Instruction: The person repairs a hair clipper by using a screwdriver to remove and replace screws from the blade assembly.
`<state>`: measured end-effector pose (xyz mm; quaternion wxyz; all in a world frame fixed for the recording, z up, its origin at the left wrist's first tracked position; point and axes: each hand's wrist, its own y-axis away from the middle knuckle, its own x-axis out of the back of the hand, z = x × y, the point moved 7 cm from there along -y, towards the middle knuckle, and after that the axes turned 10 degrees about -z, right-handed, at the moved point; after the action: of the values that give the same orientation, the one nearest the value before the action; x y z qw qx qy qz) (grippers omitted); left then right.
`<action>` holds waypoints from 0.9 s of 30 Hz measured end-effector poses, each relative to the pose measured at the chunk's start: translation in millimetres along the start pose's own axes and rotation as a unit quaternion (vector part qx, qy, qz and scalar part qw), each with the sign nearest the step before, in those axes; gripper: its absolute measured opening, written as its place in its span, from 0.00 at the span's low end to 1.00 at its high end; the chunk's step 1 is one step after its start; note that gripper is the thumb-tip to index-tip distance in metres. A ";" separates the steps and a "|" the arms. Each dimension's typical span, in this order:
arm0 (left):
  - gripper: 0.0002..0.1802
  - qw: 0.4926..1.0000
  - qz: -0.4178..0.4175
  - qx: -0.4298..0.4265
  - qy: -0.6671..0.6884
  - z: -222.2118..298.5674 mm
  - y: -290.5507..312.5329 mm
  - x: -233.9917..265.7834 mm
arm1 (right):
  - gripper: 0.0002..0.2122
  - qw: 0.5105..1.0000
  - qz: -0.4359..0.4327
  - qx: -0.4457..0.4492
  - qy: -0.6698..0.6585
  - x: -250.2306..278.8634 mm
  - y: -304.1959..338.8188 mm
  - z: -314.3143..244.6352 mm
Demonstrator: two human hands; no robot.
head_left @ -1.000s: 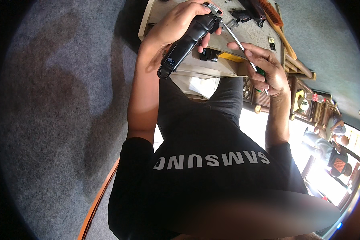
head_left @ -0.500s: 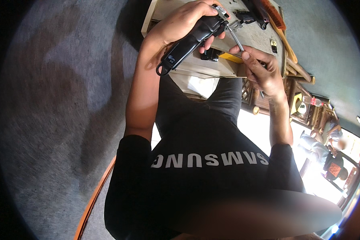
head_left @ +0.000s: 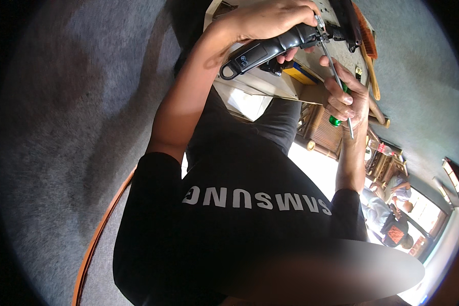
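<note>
My left hand [head_left: 275,19] is wrapped round a black hair clipper [head_left: 262,51], its looped end pointing toward my body. The clipper's metal blade end [head_left: 320,24] faces right, near my left thumb. Closed in my right hand [head_left: 353,89] is a screwdriver [head_left: 330,62] with a green handle, partly hidden by the fingers. Its thin metal shaft reaches up to the clipper's blade end and appears to touch it. A metal shaft also sticks out below that hand; I cannot tell whether it belongs to a second tool.
A pale worktop [head_left: 341,18] lies beyond my hands, bearing an orange-bristled brush [head_left: 364,33] and dark items. Under the clipper, a yellow and blue box [head_left: 300,73] sits in an open compartment. Bamboo furniture [head_left: 321,127] and a plastic bottle [head_left: 381,148] stand at right, with seated people [head_left: 398,224] farther off.
Both hands and the clipper have shifted right in view, and the clipper lies more level. My right hand has turned, so the green handle and more of the lower shaft show.
</note>
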<state>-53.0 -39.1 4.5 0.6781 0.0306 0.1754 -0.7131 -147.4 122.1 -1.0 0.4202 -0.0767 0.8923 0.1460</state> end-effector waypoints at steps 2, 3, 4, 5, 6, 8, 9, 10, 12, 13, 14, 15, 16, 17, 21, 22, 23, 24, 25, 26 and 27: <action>0.10 0.999 -0.022 -0.016 -0.023 -0.8 -2.2 -2.8 | 0.16 1.000 -0.016 0.005 -0.020 1.9 -4.5 6.3; 0.10 0.999 -0.026 -0.021 0.009 -1.6 -2.3 -4.1 | 0.17 1.000 -0.010 0.018 -0.001 3.5 -7.0 7.3; 0.10 0.999 -0.023 -0.021 0.009 -1.7 -1.9 -4.2 | 0.17 0.999 -0.004 0.032 0.018 2.6 -9.8 7.7; 0.10 1.000 -0.013 -0.019 0.001 -1.1 -1.4 -3.0 | 0.17 0.992 0.080 0.027 0.097 5.4 -4.7 5.2; 0.10 1.000 -0.004 -0.018 -0.006 -0.5 -1.2 -1.9 | 0.17 0.992 0.081 0.026 0.097 -1.1 -5.3 5.6; 0.09 1.000 -0.002 -0.014 -0.014 -1.0 -0.1 -0.8 | 0.16 0.913 0.205 0.026 0.350 -1.8 0.8 -7.6; 0.09 1.000 -0.002 -0.011 -0.022 -0.6 -0.8 -1.0 | 0.15 0.869 0.247 0.029 0.428 -11.2 3.2 -14.4; 0.09 1.000 -0.003 -0.012 -0.020 1.0 -1.5 -2.3 | 0.15 0.868 0.250 0.029 0.428 -9.7 2.1 -11.9; 0.09 0.998 0.019 0.024 -0.051 1.3 -1.2 -2.5 | 0.14 0.597 0.281 0.118 0.742 -27.5 4.4 -26.5; 0.09 0.998 0.019 0.024 -0.050 -0.2 -1.4 -1.3 | 0.14 0.417 0.276 0.155 0.852 -43.0 5.1 -25.6; 0.09 0.999 0.009 0.006 -0.034 -0.9 -1.9 -0.1 | 0.14 0.417 0.276 0.154 0.852 -43.0 5.9 -25.9; 0.09 1.000 0.001 -0.012 -0.019 1.0 -1.3 -0.3 | 0.13 0.395 0.283 0.145 0.862 -42.7 5.6 -26.6; 0.09 1.000 0.003 -0.011 -0.019 1.7 -0.9 -0.4 | 0.12 0.374 0.290 0.135 0.871 -42.4 5.3 -27.6; 0.09 1.000 0.007 0.005 -0.004 1.0 -0.5 -0.6 | 0.12 0.375 0.288 0.136 0.871 -44.9 4.8 -30.0; 0.10 0.999 -0.022 0.016 -0.035 2.1 -2.0 -3.6 | 0.15 0.822 0.212 0.032 0.527 -16.4 1.6 -36.2; 0.10 0.999 -0.020 0.017 -0.036 -3.7 -2.4 -0.8 | 0.16 0.936 0.158 -0.024 0.314 -10.9 -2.3 -23.3; 0.11 0.999 -0.026 -0.022 -0.024 -9.7 -3.7 2.8 | 0.16 0.950 0.174 -0.036 0.258 -7.7 -4.8 -18.8; 0.11 0.999 -0.031 -0.042 -0.016 -7.7 -4.5 1.9 | 0.16 0.949 0.176 -0.035 0.258 -3.6 -6.2 -17.6; 0.11 0.997 -0.037 -0.062 -0.007 -5.1 -5.2 0.3 | 0.14 0.984 0.109 -0.029 0.139 -4.5 -11.3 -8.8; 0.12 0.999 -0.032 -0.043 -0.008 -6.0 -5.2 1.0 | 0.12 0.999 0.040 -0.022 0.017 -10.8 -14.9 -2.8; 0.12 0.999 -0.025 -0.022 -0.008 -5.3 -4.2 1.1 | 0.10 1.000 0.021 -0.015 -0.006 -15.0 -18.3 -0.9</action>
<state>-58.3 -38.5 0.2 0.6622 0.0051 0.1862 -0.7258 -133.7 104.7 7.5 0.4209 -0.0634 0.8891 0.1681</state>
